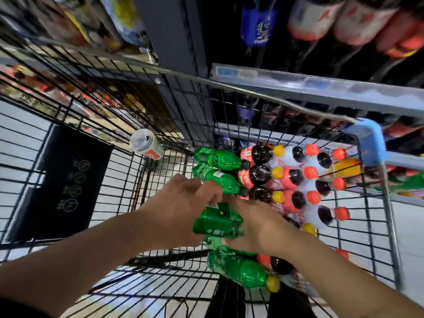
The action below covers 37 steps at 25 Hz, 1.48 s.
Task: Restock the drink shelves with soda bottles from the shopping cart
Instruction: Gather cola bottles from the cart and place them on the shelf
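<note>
Over the shopping cart (286, 102), we grip one green soda bottle (216, 221) lying crosswise: left hand (181, 203) curled round its base, right hand (259, 226) wrapping its neck end.

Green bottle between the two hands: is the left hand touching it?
Touching. The head view shows the left hand with its fingers curled over the upper end of the green bottle, with no gap between them.

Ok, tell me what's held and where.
A green plastic soda bottle, gripped by both hands: left hand on one side of its labelled middle, right hand on the other.
</note>
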Motion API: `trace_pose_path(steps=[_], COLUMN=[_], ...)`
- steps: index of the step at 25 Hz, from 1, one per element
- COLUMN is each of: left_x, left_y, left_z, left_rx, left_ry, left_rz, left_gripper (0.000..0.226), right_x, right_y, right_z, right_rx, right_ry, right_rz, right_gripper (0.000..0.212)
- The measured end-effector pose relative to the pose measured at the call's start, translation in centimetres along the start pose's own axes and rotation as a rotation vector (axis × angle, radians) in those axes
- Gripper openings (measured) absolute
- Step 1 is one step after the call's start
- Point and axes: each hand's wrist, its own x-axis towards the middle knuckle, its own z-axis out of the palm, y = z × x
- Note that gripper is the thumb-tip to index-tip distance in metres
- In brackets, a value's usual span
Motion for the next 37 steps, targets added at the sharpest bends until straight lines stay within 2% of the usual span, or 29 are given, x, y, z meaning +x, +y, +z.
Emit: trace_pose_path(steps=[2, 4, 5, 7, 8, 9, 11, 12, 14, 17, 18, 22, 25, 28, 29, 31, 33, 34, 37], left_x=[0.7, 1.5, 1.8, 2.5, 3.1, 4.0, 6.4, 7.6, 10.0, 12.2, 12.4, 12.0, 10.6, 7.9, 6.9, 5.3, 4.2, 3.9, 3.8], left_y=[0.6, -0.4, -1.1, -2.8, -3.5, -4.2, -5.2, -5.5, -5.8, -6.0, -6.2, -6.4, -5.6, -3.5, -2.5, -0.4, 1.5, 2.5, 5.7], left_z=[-0.7, -0.6, -0.1, 1.7, 3.1, 4.8, 8.8, 10.6, 13.7, 16.4, 17.0, 16.9, 14.5, 10.9, 9.4, 6.3, 2.6, 0.5, -4.4], left_rx=[0.142, 0.058, -0.027, -0.263, -0.354, -0.399, -0.361, -0.3, -0.134, 0.306, 0.331, 0.062, -0.17, -0.466, -0.561, -0.671, -0.778, -0.871, -1.143], left_ry=[0.162, 0.257, 0.331, 0.459, 0.448, 0.37, 0.098, -0.014, -0.125, -0.158, -0.115, 0.001, 0.1, 0.143, 0.182, 0.29, 0.411, 0.472, 0.592], left_rz=[0.184, 0.197, 0.128, -0.115, -0.249, -0.369, -0.476, -0.443, -0.32, -0.188, -0.158, -0.143, -0.34, -0.528, -0.553, -0.55, -0.513, -0.494, -0.432], left_gripper=[0.074, 0.074, 0.078, 0.084, 0.082, 0.077, 0.073, 0.075, 0.079, 0.073, 0.071, 0.067, 0.073, 0.08, 0.083, 0.086, 0.088, 0.089, 0.083], right_x=[-1.5, -3.0, -3.8, -5.2, -5.7, -6.0, -6.2, -6.2, -6.4, -6.5, -6.4, -5.6, -5.5, -5.9, -6.2, -7.2, -8.5, -9.3, -12.1], right_y=[0.1, 0.7, 1.0, 1.7, 2.1, 2.6, 3.8, 4.3, 5.0, 5.6, 5.9, 6.8, 6.9, 5.9, 5.3, 4.0, 2.6, 2.0, 0.4], right_z=[-0.3, -0.5, -0.6, -0.7, -0.7, -0.6, -0.1, 0.4, 1.5, 2.5, 2.6, 2.6, 2.3, 1.1, 0.6, -0.4, -1.9, -3.0, -6.8], right_rx=[0.045, 0.249, 0.318, 0.425, 0.481, 0.528, 0.579, 0.589, 0.612, 0.661, 0.659, 0.667, 0.812, 1.057, 1.091, 1.098, 1.05, 1.009, 0.875], right_ry=[0.058, 0.175, 0.226, 0.288, 0.301, 0.31, 0.345, 0.364, 0.401, 0.414, 0.41, 0.403, 0.409, 0.402, 0.402, 0.433, 0.462, 0.477, 0.579], right_rz=[0.108, 0.165, 0.192, 0.274, 0.31, 0.338, 0.373, 0.384, 0.393, 0.393, 0.393, 0.375, 0.359, 0.308, 0.291, 0.258, 0.263, 0.282, 0.266], right_gripper=[0.09, 0.079, 0.071, 0.06, 0.056, 0.056, 0.057, 0.056, 0.052, 0.054, 0.057, 0.061, 0.056, 0.042, 0.047, 0.059, 0.082, 0.083, 0.061])
